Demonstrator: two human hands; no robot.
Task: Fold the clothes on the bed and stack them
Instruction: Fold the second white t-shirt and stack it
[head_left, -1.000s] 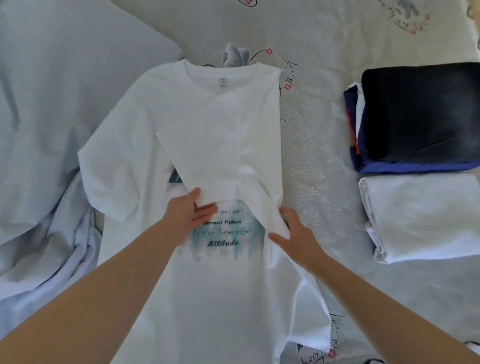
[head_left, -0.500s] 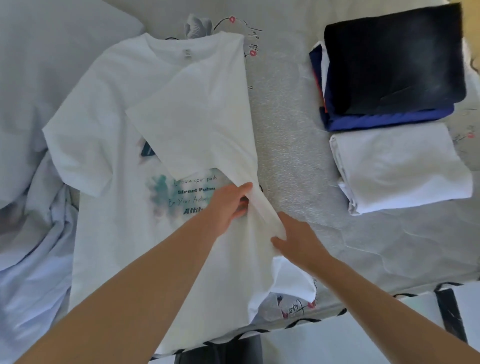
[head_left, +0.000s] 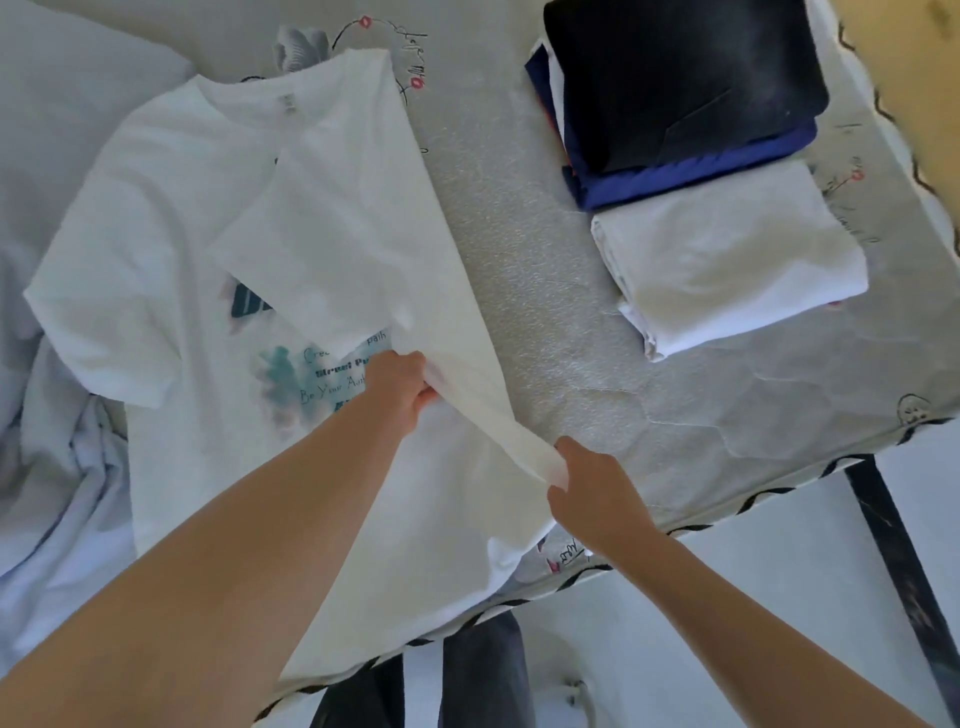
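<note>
A white T-shirt (head_left: 171, 218) with a teal print lies face up on the bed, its right side folded over the middle. My left hand (head_left: 402, 387) grips the folded edge near the print. My right hand (head_left: 592, 493) pinches the same fold lower down, near the bed's front edge, and the cloth is lifted taut between them. At the right sit two piles of folded clothes: a black garment (head_left: 680, 78) on blue ones, and a white folded garment (head_left: 727, 254) in front of it.
The grey patterned mattress (head_left: 545, 291) shows between the shirt and the piles. A pale blue crumpled sheet (head_left: 57, 483) bunches along the left. The bed's front edge (head_left: 727, 514) runs just below my right hand, with floor beyond.
My left hand slid right from the print to the folded edge and took hold of it. My right hand moved down along the fold. The view shifted toward the bed's front edge.
</note>
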